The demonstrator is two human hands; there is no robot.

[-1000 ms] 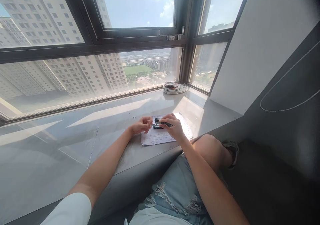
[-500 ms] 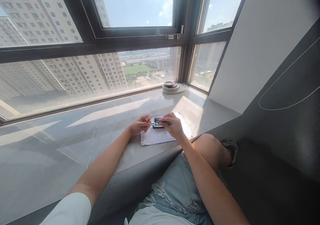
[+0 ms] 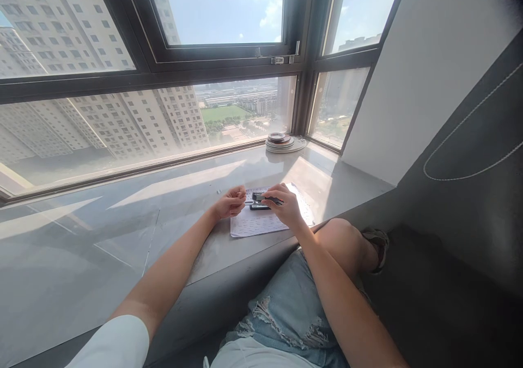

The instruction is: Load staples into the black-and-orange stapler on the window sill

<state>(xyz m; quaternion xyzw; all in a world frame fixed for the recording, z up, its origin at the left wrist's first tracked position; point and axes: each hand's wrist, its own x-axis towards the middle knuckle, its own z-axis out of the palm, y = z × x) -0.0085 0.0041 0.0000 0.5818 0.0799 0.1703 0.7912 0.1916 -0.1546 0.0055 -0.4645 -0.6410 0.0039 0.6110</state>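
A small black stapler rests on a stack of printed sheets and looks opened up. My right hand is closed around its right end, with thumb and fingertips pinching a dark upper part. From the left, my left hand comes close with its fingers pinched together. A thin silvery strip runs from those fingertips to the stapler; whether it is a row of staples or a metal part of the stapler, I cannot tell.
Stacked plates stand in the far corner of the wide windowsill, beside the dark window frame. A tiny light object lies left of the paper. My bent knee is against the sill's front edge, and a beaded cord hangs at right.
My hands have shifted only slightly around the stapler, the left fingers curling a little closer together. The paper and plates are unmoved.
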